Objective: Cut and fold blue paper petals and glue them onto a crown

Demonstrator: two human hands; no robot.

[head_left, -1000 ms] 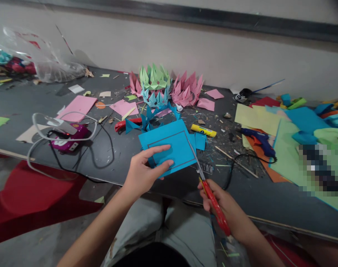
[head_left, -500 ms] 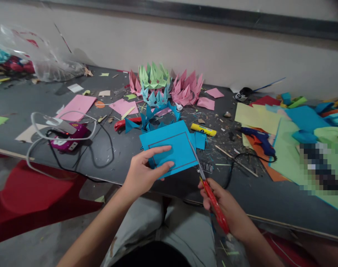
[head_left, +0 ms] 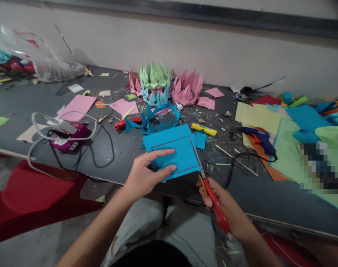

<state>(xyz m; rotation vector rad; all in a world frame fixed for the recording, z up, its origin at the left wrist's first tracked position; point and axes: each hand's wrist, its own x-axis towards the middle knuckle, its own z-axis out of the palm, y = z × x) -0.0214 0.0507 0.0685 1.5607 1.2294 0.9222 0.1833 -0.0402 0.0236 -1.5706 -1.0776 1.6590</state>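
My left hand pinches a sheet of blue paper at its left side, thumb and forefinger on top and other fingers beneath. Dark lines drawn on the sheet form a rectangle inside its edges. In my right hand is a pair of red-handled scissors. Their blades lie along the sheet's right edge, close to the drawn line there. Just behind the sheet is a folded, spiky blue paper ring. Small blue paper pieces lie by its right side.
Green, light blue and pink paper crowns stand at the back. A yellow glue stick, red stapler-like tool, blue glue gun and wooden stick lie around. Left is a purple power block with cables; coloured paper is piled right.
The blue sheet has shifted slightly right and toward me with my left hand. The scissors' blades have closed somewhat along its right edge.
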